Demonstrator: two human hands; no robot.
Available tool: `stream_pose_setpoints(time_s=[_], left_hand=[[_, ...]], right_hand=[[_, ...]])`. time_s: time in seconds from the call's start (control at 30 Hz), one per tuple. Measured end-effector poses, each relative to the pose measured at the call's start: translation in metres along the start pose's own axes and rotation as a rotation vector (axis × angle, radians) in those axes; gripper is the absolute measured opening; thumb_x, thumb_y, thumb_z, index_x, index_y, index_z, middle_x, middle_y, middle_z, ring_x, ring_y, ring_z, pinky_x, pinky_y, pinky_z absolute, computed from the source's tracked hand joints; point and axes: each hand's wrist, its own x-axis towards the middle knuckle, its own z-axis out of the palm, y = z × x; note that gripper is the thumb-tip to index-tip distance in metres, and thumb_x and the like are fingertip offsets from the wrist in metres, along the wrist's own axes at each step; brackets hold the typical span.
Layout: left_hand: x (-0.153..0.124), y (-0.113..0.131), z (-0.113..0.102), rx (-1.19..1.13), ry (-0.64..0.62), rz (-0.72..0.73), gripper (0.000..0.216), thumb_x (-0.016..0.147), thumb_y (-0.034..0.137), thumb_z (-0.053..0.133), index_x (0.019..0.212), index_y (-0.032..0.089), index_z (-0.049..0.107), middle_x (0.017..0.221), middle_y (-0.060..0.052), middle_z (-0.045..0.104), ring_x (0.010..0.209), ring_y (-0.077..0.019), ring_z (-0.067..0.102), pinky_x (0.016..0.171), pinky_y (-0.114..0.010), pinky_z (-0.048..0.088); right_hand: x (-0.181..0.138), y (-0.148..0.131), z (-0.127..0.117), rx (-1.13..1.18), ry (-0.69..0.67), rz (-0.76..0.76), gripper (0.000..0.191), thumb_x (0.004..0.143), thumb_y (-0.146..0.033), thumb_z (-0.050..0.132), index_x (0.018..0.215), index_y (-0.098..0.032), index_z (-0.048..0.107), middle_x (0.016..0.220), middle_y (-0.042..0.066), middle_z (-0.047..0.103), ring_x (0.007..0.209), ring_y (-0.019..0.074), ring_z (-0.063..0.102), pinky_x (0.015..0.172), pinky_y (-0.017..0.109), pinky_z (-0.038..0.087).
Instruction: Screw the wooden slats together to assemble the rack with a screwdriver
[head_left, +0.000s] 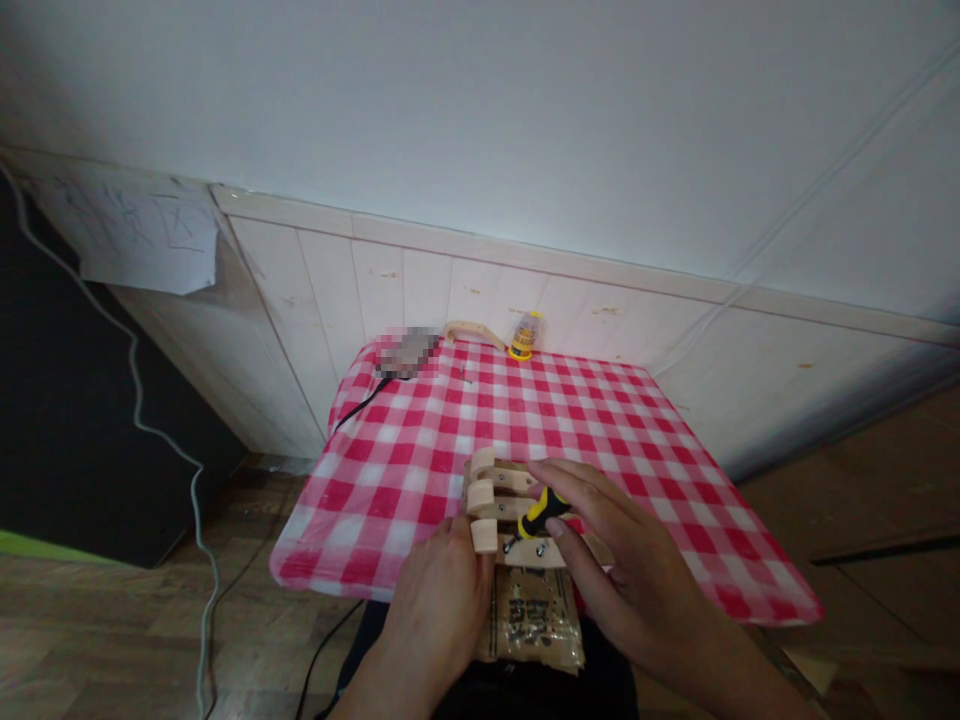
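A small wooden assembly [495, 492] with round wheel-like discs lies near the front edge of a table covered by a red-and-white checked cloth [420, 450]. My left hand [442, 595] rests against its near left side, steadying it. My right hand [615, 560] grips a yellow-and-black screwdriver [541, 512], whose tip points at a screw on the wooden plate. A brown printed paper packet [534, 620] lies under the assembly at the table's front edge.
At the back of the table sit a small yellow-capped bottle [526, 336], a curved wooden piece [472, 331] and a blurred grey device [409, 352] with a black cable. White panelled wall behind; a white cable [161, 430] hangs at left over wooden floor.
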Motion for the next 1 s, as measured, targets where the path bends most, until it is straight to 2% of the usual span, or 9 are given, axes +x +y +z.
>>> stream_pose_setpoints(time_s=[0.13,0.23,0.37,0.47,0.57,0.67,0.8,0.9,1.0], left_hand=[[0.000,0.001,-0.001,-0.004,-0.001,-0.011,0.033,0.098,0.025,0.035,0.111,0.013,0.063,0.107,-0.014,0.073,0.102,-0.0265,0.069,0.084,-0.034,0.049],[-0.001,0.001,-0.002,0.008,-0.009,-0.022,0.033,0.098,0.026,0.035,0.110,0.013,0.063,0.106,-0.015,0.073,0.100,-0.0269,0.070,0.082,-0.034,0.049],[0.000,0.001,-0.003,0.008,-0.010,-0.022,0.032,0.098,0.026,0.035,0.108,0.013,0.063,0.105,-0.014,0.073,0.099,-0.0264,0.070,0.080,-0.034,0.049],[0.001,0.000,-0.002,0.015,-0.006,-0.020,0.033,0.098,0.026,0.035,0.107,0.014,0.063,0.105,-0.013,0.074,0.097,-0.0266,0.070,0.079,-0.034,0.048],[0.000,0.000,-0.001,0.004,-0.005,-0.013,0.032,0.098,0.025,0.036,0.109,0.013,0.063,0.105,-0.014,0.073,0.098,-0.0257,0.070,0.080,-0.033,0.048],[-0.001,0.001,-0.002,0.005,0.002,0.000,0.034,0.098,0.024,0.035,0.112,0.011,0.063,0.106,-0.016,0.073,0.102,-0.0249,0.069,0.083,-0.032,0.048],[-0.002,0.003,-0.005,0.019,-0.006,-0.011,0.036,0.099,0.025,0.034,0.113,0.012,0.063,0.107,-0.015,0.073,0.100,-0.0260,0.069,0.081,-0.034,0.049],[-0.002,0.003,-0.005,0.001,-0.008,-0.023,0.035,0.098,0.025,0.035,0.114,0.011,0.063,0.108,-0.015,0.072,0.101,-0.0250,0.069,0.084,-0.033,0.049],[-0.001,0.001,-0.004,-0.002,-0.003,-0.018,0.035,0.097,0.024,0.035,0.114,0.011,0.063,0.107,-0.016,0.073,0.103,-0.0253,0.069,0.085,-0.034,0.049]], right_hand=[[0.003,-0.002,-0.001,0.013,0.023,-0.009,0.040,0.097,-0.013,0.050,0.135,-0.027,0.049,0.123,0.008,0.068,0.111,0.0200,0.066,0.093,0.035,0.057],[0.006,-0.002,0.002,0.008,0.099,0.005,0.030,0.093,-0.015,0.058,0.121,-0.023,0.053,0.106,0.006,0.071,0.092,0.0191,0.070,0.080,0.030,0.059],[0.007,0.000,0.004,0.005,0.131,0.036,0.019,0.089,-0.020,0.067,0.103,-0.022,0.055,0.089,0.003,0.069,0.071,0.0155,0.066,0.064,0.026,0.055],[0.007,0.000,0.006,0.018,0.149,0.061,0.015,0.089,-0.021,0.065,0.101,-0.021,0.056,0.088,0.004,0.069,0.073,0.0172,0.067,0.063,0.027,0.055],[0.008,0.000,0.007,0.089,0.155,0.050,0.019,0.091,-0.019,0.063,0.108,-0.023,0.058,0.089,0.003,0.071,0.075,0.0169,0.069,0.064,0.026,0.056],[0.009,0.000,0.004,0.148,0.111,-0.032,0.027,0.093,-0.016,0.061,0.117,-0.027,0.059,0.104,0.004,0.073,0.095,0.0184,0.071,0.079,0.030,0.059],[0.007,0.000,-0.005,0.141,-0.011,-0.019,0.041,0.095,-0.012,0.052,0.132,-0.028,0.055,0.126,0.006,0.069,0.116,0.0208,0.066,0.096,0.037,0.056],[0.006,0.000,-0.007,0.105,-0.017,-0.004,0.043,0.095,-0.013,0.052,0.135,-0.029,0.051,0.124,0.006,0.069,0.112,0.0207,0.067,0.092,0.036,0.057],[0.008,0.000,-0.002,0.068,0.042,0.032,0.033,0.094,-0.017,0.057,0.125,-0.025,0.055,0.109,0.006,0.072,0.097,0.0202,0.070,0.081,0.032,0.059]])
